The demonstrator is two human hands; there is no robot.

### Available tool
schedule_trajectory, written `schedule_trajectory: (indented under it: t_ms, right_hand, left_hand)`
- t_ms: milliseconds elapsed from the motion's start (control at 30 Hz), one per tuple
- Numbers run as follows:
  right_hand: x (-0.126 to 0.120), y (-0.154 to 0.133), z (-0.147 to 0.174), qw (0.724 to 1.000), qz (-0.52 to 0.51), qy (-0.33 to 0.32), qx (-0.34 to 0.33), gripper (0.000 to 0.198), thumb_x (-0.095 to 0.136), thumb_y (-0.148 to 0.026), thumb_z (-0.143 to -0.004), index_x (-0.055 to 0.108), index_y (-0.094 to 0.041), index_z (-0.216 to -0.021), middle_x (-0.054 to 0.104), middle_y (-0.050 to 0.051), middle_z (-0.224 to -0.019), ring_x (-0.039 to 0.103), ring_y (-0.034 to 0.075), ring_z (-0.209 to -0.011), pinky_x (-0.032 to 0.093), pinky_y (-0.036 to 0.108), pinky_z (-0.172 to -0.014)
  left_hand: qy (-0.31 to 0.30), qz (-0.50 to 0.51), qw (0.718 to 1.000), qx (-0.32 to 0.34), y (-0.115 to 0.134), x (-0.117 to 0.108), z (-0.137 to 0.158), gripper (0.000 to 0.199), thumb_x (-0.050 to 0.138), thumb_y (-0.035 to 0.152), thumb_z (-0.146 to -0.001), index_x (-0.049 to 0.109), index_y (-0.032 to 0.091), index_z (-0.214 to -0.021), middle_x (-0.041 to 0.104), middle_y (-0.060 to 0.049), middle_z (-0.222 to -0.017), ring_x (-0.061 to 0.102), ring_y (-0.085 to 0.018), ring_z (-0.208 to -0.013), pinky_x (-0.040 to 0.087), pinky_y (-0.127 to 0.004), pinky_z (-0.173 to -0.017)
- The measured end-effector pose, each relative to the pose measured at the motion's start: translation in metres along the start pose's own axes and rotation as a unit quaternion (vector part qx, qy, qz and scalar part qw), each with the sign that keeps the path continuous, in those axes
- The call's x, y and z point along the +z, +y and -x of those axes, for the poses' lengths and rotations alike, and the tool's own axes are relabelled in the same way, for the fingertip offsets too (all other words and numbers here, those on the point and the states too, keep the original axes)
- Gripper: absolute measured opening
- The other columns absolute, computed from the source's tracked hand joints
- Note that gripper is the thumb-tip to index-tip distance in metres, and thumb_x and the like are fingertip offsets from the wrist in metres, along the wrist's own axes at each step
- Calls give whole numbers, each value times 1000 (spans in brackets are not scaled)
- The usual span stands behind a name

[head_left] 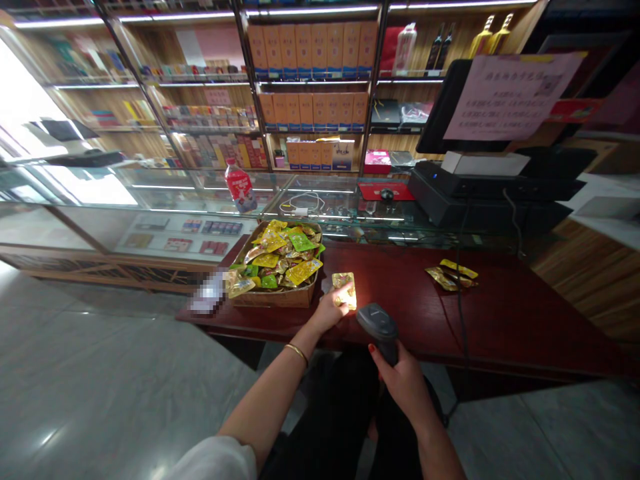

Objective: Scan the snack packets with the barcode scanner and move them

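My right hand (pixel 404 377) is wrapped round the handle of a dark grey barcode scanner (pixel 377 321), its head tilted toward the left. Bright light falls on a gold snack packet (pixel 343 280) in front of the scanner. My left hand (pixel 331 313) has its fingers on the lower part of that packet, holding it at the tabletop. Just left of it stands a cardboard box (pixel 273 298) heaped with yellow, green and gold snack packets (pixel 287 257). Several more packets (pixel 453 275) lie apart on the right of the dark red table (pixel 395 273).
A blurred-out item (pixel 207 293) lies at the table's left corner. Behind stands a glass counter (pixel 200 190) with a red-labelled bottle (pixel 241 187), a white cable (pixel 303 203) and a mouse (pixel 387 194). A dark cable (pixel 463 307) hangs across the right side, below a monitor (pixel 440 107).
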State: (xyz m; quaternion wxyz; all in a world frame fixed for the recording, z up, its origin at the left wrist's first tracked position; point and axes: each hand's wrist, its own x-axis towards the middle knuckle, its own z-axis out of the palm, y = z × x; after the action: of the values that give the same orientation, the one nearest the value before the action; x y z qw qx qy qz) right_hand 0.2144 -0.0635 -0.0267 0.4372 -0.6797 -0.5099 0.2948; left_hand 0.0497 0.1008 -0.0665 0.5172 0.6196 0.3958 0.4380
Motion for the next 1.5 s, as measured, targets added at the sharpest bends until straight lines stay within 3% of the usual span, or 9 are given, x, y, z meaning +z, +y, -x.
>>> schedule_trajectory:
  t_ms: [233,567,967,1100,1233,1500]
  right_hand:
    - [-1,1,4,999,1,-30,20,47,57,-62,-85,69,-19,-101,64,0,-53,64,24,-48,50,32,-53]
    - [-7,-15,19,998,1,-39,52,46,59,-58,-85,67,-19,-108,63,-2,-52,64,23,-48,49,30,-53]
    - [-4,-15,13,999,45,-21,14,42,56,-56,-86,68,-20,-103,77,10,-87,75,30,-86,55,34,-75]
    - [-1,-14,9,999,51,4,15,45,57,-56,-85,69,-19,-107,76,9,-78,75,30,-79,55,34,-65]
    - [1,-12,7,999,49,11,17,47,58,-56,-83,70,-18,-110,74,6,-69,74,29,-68,51,32,-54]
    - [1,-12,10,999,38,-10,36,49,57,-57,-85,68,-18,-112,72,5,-65,72,28,-62,50,31,-52]
  left_hand:
    - [13,12,1000,10,5,1,0,70,67,2,-63,69,20,-130,68,-9,-132,67,-26,-109,52,-37,-98]
    - [1,5,999,40,4,3,1,66,65,3,-67,68,20,-131,65,-11,-136,64,-25,-117,47,-36,-106]
    - [-8,-1,999,52,1,2,0,66,66,2,-68,67,21,-132,59,-11,-142,58,-28,-128,43,-41,-112]
    - [-26,4,999,26,1,2,1,68,68,4,-71,63,24,-136,60,-7,-142,58,-26,-126,42,-40,-112]
    - [-21,8,999,38,0,2,2,54,72,12,-76,70,23,-128,61,-8,-138,59,-26,-125,43,-38,-111]
    - [7,16,999,36,-8,3,0,53,74,13,-74,70,19,-127,66,-10,-132,62,-28,-121,45,-42,-110]
